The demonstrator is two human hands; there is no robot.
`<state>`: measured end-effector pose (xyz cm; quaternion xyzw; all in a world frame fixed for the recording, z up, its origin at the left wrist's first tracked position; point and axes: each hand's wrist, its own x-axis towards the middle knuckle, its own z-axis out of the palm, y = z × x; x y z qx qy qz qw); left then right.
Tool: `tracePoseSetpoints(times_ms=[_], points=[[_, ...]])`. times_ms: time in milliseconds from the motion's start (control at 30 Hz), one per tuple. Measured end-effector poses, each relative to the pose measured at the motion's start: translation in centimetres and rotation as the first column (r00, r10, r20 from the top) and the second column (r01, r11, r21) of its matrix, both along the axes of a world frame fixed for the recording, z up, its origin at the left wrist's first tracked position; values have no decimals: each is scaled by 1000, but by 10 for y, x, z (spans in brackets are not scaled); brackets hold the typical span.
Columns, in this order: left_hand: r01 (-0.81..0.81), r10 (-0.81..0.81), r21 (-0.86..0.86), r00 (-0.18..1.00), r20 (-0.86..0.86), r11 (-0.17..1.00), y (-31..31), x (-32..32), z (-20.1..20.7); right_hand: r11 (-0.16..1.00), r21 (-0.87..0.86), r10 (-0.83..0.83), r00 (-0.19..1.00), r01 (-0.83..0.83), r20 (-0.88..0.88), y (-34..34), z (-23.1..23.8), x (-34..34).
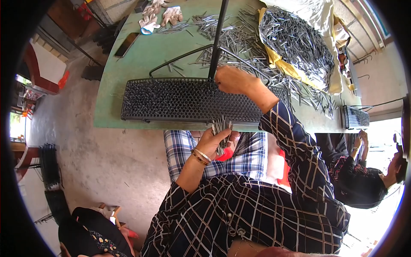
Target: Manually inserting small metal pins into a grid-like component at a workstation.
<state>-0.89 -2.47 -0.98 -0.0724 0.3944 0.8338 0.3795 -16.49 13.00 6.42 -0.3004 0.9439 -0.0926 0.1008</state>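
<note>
A black perforated rack [167, 101] with rows of round holes lies along the near edge of the green table. Many of its left-hand holes look filled with small dark pieces. Just below the rack's front edge, my left hand [208, 144] is closed around a bundle of thin metal rods [221, 125] with their ends pointing up. My right hand [233, 80] hovers over the back of the rack, beside the upright black bar [217, 40]. Its fingers are bent together, and whatever is between them is hidden.
A large heap of metal rods [297, 45] sits on yellow-edged sacking at the back right, with loose rods spilling across the green table [109, 100]. Work gloves [172, 15] and a phone [127, 45] lie at the back left. Other people sit right and lower left; a second rack [356, 117] stands far right.
</note>
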Motion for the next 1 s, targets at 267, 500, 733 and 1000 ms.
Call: tracePoseSetpoints(times_ms=[267,500,733,1000], points=[[-62,62,-24,998,10,998,-2,3,2,935,-355,18,1000,-8,23,3,-12,6],[-96,96,-4,995,1,995,1,3,4,785,-615,-182,977,74,-114,15,-20,31],[-227,228,17,972,-53,974,6,-3,10,696,-574,-89,845,432,527,27,-20,88],[-187,182,-66,980,-74,980,11,-1,13,466,-612,-191,748,639,636,25,-21,101]])
